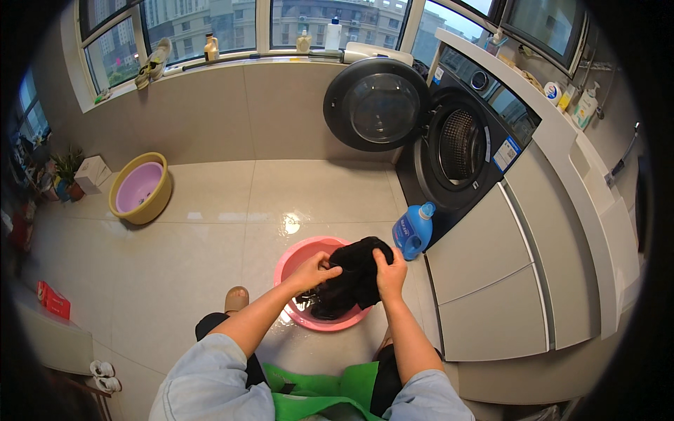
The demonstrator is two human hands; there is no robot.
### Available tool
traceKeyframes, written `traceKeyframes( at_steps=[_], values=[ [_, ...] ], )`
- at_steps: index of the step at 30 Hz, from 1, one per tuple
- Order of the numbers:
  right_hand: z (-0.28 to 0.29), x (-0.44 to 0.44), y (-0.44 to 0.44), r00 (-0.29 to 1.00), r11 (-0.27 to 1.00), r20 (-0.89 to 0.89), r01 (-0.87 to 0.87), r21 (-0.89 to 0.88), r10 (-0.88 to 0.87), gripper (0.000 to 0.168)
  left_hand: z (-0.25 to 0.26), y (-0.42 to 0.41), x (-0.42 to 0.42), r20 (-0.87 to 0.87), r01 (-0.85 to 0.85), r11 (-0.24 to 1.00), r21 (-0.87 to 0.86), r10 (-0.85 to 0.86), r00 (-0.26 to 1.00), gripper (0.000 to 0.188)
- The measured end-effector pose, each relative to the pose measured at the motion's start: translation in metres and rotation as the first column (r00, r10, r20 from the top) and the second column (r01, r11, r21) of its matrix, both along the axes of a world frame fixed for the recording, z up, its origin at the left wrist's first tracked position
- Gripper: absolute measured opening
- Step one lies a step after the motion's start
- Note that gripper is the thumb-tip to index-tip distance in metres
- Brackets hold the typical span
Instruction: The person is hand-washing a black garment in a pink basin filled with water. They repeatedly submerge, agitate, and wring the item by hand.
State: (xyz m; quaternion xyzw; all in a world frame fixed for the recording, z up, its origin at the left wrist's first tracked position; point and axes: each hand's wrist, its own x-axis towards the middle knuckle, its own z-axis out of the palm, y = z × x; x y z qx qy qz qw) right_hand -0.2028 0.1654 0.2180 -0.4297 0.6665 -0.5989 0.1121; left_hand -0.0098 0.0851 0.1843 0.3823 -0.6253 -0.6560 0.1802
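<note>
A wet black cloth or garment (354, 273) is held up between my two hands over a pink plastic basin (315, 322) on the tiled floor. My left hand (315, 272) grips the cloth's upper left edge between thumb and fingers. On the other side, my right hand (390, 271) pinches its upper right part, thumb in front. The cloth's lower part hangs into the basin, where wet dark fabric shows against some water. A blue detergent bottle (412, 231) stands on the floor just beyond my right hand.
At the right, a front-loading washing machine (447, 142) has its round door (378, 105) swung out, beside grey cabinets (484, 263). A yellow basin (154, 202) with a purple basin (138, 184) inside stands far left. Water wets the floor tiles around the pink basin.
</note>
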Motion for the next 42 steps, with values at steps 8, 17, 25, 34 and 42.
traceKeyframes(
  at_steps=[8,17,25,34,42],
  values=[
    [0.007,-0.007,0.004,0.975,0.983,0.213,-0.102,0.150,0.069,0.018,-0.010,0.005,-0.007,-0.257,-0.241,0.938,-0.250,0.176,0.950,0.029],
    [-0.009,0.006,-0.009,0.958,0.970,0.152,-0.242,-0.035,0.245,0.026,-0.017,0.000,-0.022,-0.384,-0.511,0.859,-0.040,0.459,0.801,0.022],
    [0.006,0.110,0.016,0.853,0.926,-0.382,-0.378,0.020,0.356,0.025,-0.059,-0.016,-0.015,-0.095,-0.462,0.843,-0.275,0.454,0.886,0.036],
    [-0.032,0.093,-0.011,0.983,0.995,-0.152,-0.103,-0.008,0.100,0.038,-0.048,0.017,-0.033,-0.331,-0.455,0.821,0.345,0.561,0.759,0.028],
    [-0.026,0.053,-0.025,0.998,0.988,-0.038,0.046,0.147,-0.041,0.040,-0.009,0.045,-0.056,-0.323,-0.376,0.774,0.510,0.577,0.750,0.026]
  ],
)
